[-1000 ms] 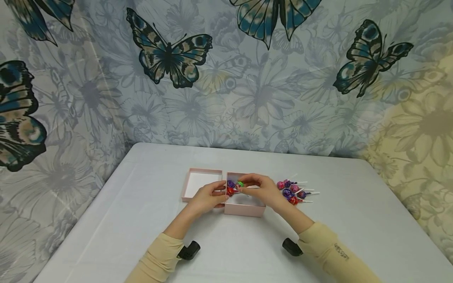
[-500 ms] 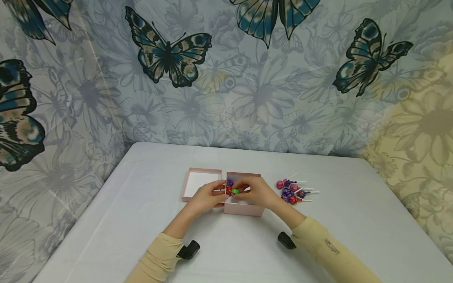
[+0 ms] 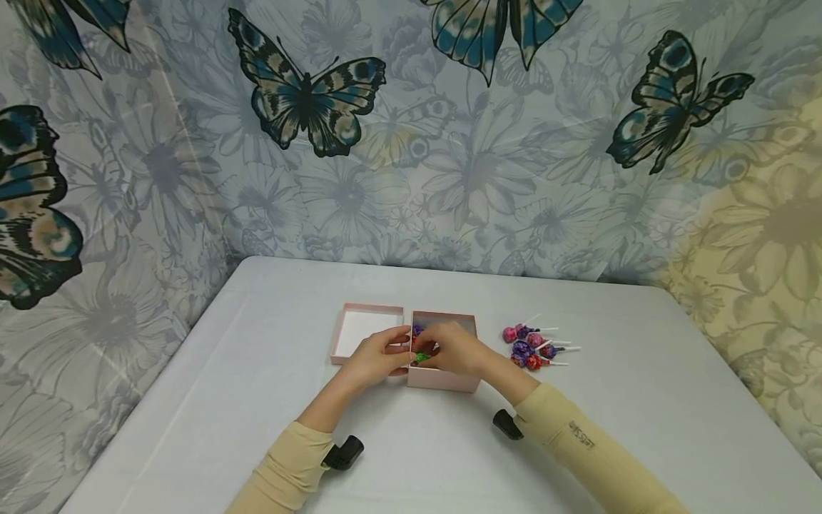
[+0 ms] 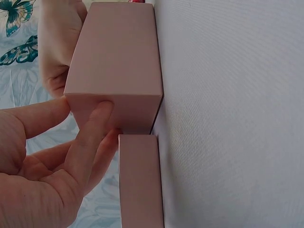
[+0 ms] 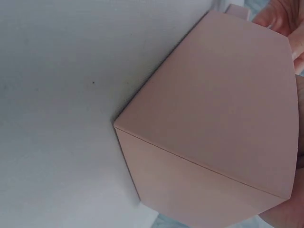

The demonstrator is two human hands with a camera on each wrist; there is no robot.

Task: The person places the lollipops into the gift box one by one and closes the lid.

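One plain pale-pink box (image 3: 443,380), lidless, is touched on its left wall by the left hand (image 3: 374,360), fingers mostly extended; inside, one shiny green-wrapped candy (image 3: 421,357) is pinched by the right hand (image 3: 457,348). One matching lid (image 3: 369,330) is set just left, roughly eight lollipops (image 3: 521,348) are heaped right. Sleeve lettering (image 3: 581,434) can't be read.

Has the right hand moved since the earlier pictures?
Yes: against the still lid, the right hand has shifted left over the box, toward the lid.
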